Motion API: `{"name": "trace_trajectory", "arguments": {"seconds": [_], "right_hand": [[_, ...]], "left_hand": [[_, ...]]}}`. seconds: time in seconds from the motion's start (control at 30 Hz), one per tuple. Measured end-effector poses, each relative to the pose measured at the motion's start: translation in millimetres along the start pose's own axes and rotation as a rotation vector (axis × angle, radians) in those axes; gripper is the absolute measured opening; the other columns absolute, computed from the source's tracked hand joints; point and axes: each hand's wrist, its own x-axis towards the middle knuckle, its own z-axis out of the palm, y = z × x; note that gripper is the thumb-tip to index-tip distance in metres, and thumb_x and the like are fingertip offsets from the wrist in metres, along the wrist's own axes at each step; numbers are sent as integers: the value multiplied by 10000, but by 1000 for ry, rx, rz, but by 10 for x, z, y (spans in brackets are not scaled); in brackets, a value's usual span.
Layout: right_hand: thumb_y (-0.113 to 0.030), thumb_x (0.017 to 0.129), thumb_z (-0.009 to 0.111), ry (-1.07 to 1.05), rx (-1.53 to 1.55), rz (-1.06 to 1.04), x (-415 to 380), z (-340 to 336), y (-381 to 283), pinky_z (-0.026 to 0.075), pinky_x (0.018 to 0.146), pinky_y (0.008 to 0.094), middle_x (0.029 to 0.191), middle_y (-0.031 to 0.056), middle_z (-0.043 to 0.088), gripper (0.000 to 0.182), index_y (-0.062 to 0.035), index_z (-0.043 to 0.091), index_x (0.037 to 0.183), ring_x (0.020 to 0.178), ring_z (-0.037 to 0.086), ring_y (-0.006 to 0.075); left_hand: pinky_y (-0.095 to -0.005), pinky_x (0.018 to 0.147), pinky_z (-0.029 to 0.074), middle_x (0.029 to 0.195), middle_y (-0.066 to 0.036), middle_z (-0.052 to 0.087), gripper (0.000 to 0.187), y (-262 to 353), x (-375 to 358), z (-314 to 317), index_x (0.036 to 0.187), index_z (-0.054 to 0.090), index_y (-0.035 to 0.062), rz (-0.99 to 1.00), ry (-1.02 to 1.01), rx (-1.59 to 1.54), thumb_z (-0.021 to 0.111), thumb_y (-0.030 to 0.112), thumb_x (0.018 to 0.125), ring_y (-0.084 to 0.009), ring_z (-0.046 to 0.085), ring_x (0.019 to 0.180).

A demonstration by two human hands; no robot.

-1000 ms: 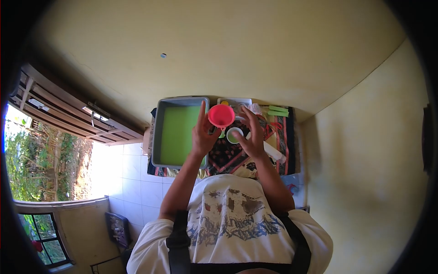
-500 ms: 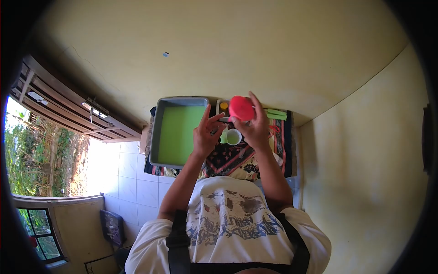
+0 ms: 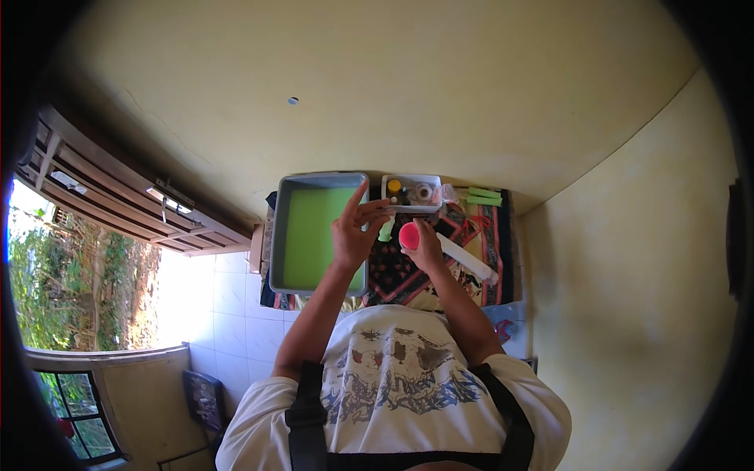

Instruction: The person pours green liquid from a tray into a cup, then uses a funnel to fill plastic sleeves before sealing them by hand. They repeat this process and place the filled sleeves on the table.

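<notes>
A round pinkish-red piece [image 3: 409, 235], which could be a lid or a shallow cup, is gripped by my right hand [image 3: 426, 250] at its right edge. It sits low over the patterned cloth, where the white cup stood; that cup is now hidden. My left hand [image 3: 353, 238] hovers at the right edge of a grey basin [image 3: 275, 235] with green contents [image 3: 318, 235]. Its fingers are apart, the index stretched out, and nothing is in them. Between the hands lies a small pale green item [image 3: 386, 229], partly covered.
Behind the hands stands a white tray [image 3: 416, 209] with a yellow-capped bottle [image 3: 394, 187] and a white ring-shaped roll [image 3: 424, 192]. Green strips [image 3: 483, 196] lie at the back right. A long whitish tube [image 3: 469, 261] lies right of my right hand on the patterned cloth [image 3: 385, 271].
My right hand has come down toward me with the pinkish-red piece, over the white cup's spot. The tray and the whitish tube show more. My left hand has barely moved.
</notes>
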Motion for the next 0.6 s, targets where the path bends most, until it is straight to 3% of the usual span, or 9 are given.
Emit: {"name": "trace_trajectory", "arguments": {"seconds": [0.2,0.23,0.33,0.37,0.5,0.6], "right_hand": [[-296,708,1012,81,-173,-66,-33,32,34,469,1177,508,1537,192,572,1042,-46,492,1575,1450,539,395],[-299,806,953,194,-61,-179,92,-140,-143,513,1113,487,1454,177,642,858,-45,566,1528,1339,635,357],[-235,878,891,148,280,-138,243,-625,-652,583,977,440,1310,157,722,638,-57,660,1445,1108,742,294],[-168,913,844,149,388,-191,290,-820,-893,613,845,374,1191,134,763,473,-64,727,1359,899,764,245],[-151,891,875,28,420,-338,427,-1329,-1434,621,797,347,1134,119,776,419,-77,771,1290,864,772,240],[-161,885,892,57,262,-403,547,-1290,-1402,617,769,359,1069,110,783,402,-78,786,1264,851,772,261]], "left_hand": [[-345,972,655,1283,-207,782,811,24,46,-7,1658,417,40,-13,-12,-46,775,-110,946,-264,799,1121],[-337,961,654,1279,-185,792,814,-6,70,10,1654,435,51,-3,-13,-49,795,-88,937,-248,804,1110],[-339,952,658,1299,-168,792,821,-19,68,67,1650,452,70,22,-26,-32,814,-71,927,-246,805,1111],[-344,952,660,1311,-170,787,823,-21,69,81,1651,453,74,31,-34,-20,814,-73,926,-253,803,1117],[-357,971,656,1355,-171,768,809,-21,72,196,1643,465,71,-10,6,-4,819,-61,927,-268,788,1158],[-363,1005,639,1435,-186,723,765,-26,78,282,1629,484,59,-31,22,-82,819,-19,946,-275,760,1224]]}}
